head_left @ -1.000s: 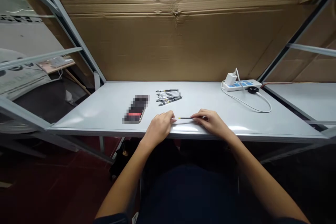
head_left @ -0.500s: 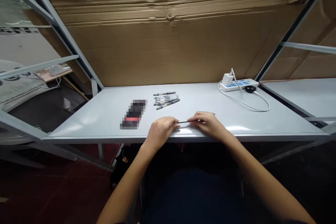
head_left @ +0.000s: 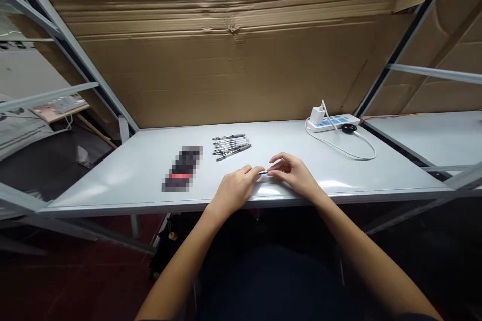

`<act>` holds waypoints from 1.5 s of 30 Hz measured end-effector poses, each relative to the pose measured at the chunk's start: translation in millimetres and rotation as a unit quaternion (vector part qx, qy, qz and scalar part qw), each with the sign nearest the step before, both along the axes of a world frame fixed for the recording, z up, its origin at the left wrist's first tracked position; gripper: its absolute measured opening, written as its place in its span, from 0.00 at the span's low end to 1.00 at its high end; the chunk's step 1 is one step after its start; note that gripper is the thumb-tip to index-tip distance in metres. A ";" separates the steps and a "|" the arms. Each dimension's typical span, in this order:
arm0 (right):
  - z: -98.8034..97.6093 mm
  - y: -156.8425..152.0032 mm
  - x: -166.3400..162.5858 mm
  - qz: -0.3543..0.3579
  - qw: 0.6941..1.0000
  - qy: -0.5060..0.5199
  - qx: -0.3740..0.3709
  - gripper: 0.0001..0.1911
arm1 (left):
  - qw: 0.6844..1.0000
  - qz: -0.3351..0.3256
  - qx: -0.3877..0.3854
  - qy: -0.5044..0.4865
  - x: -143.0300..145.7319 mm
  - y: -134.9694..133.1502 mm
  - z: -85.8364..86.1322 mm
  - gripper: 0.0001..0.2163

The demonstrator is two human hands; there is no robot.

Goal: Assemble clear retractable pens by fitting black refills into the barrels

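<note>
White tabletop [head_left: 124,175] beneath; the left hand [head_left: 236,188] pinches a slim dark pen part [head_left: 262,172]; its short exposed length runs sideways between both hands, toward the right hand [head_left: 294,176], fingers curled at its tip; whether gripping, I cannot tell.

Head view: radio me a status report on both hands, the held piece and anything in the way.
Left hand pinching thin dark piece. Right hand at its exposed end, grip unclear. Pens farther back, not between the hands.
</note>
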State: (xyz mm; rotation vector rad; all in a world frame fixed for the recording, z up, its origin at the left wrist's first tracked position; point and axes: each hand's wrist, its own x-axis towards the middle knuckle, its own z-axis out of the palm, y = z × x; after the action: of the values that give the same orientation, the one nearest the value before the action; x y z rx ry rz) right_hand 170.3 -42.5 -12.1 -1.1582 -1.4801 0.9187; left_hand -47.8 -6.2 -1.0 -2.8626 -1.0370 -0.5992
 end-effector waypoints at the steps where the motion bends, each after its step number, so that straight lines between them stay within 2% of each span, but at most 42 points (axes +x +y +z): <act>1: -0.5 0.2 0.2 0.001 1.000 -0.003 -0.001 0.15 | 1.000 0.001 -0.003 0.001 0.3 0.0 0.1 0.14; 8: -4.7 1.6 2.6 0.010 1.000 0.003 -0.026 0.14 | 0.999 -0.030 -0.025 -0.016 14.3 2.2 0.4 0.19; 12: -4.1 -0.5 1.5 0.012 0.999 0.014 -0.034 0.17 | 0.996 -0.042 -0.051 -0.055 17.3 6.8 -1.3 0.14; 15: -2.7 -1.9 0.4 0.025 0.999 0.003 -0.025 0.19 | 0.993 -0.048 -0.078 -0.076 13.8 10.1 -0.9 0.13; 19: -2.0 0.3 3.9 -0.007 0.996 -0.081 0.031 0.19 | 0.991 -0.030 -0.097 -0.088 10.2 10.3 2.4 0.14; 22: -4.3 3.7 9.0 -0.071 0.987 -0.124 0.072 0.19 | 0.990 0.028 -0.096 -0.097 8.6 8.3 5.7 0.14; 25: -12.9 6.8 11.7 -0.109 0.950 -0.265 0.125 0.23 | 0.988 0.086 -0.088 -0.094 7.5 6.0 7.6 0.14; 28: -24.4 9.7 12.6 -0.094 0.913 -0.371 0.142 0.23 | 0.988 0.110 -0.082 -0.077 7.5 4.0 7.8 0.13; 30: -29.3 11.4 14.6 -0.084 0.916 -0.365 0.142 0.19 | 0.988 0.120 -0.075 -0.067 7.7 3.1 7.4 0.13; 33: -29.7 11.8 20.4 -0.083 0.920 -0.352 0.149 0.20 | 0.989 0.120 -0.067 -0.050 7.8 2.7 6.3 0.13; 36: -24.7 9.2 23.4 -0.076 0.928 -0.331 0.154 0.20 | 0.994 0.087 -0.063 -0.020 8.1 3.5 4.8 0.13; 42: -9.9 1.8 14.5 0.003 0.944 -0.288 0.162 0.11 | 0.998 0.051 -0.046 0.015 8.9 5.1 2.2 0.13; 45: -4.2 -0.3 14.1 0.017 0.954 -0.261 0.149 0.08 | 0.999 0.023 -0.040 0.025 8.1 4.1 3.1 0.13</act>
State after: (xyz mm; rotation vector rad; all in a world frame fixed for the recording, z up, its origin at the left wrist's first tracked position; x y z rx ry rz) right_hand 184.4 -42.8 -16.3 -1.1999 -1.9879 0.3945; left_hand -39.7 -2.1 2.0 -2.8960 -1.1417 -0.4897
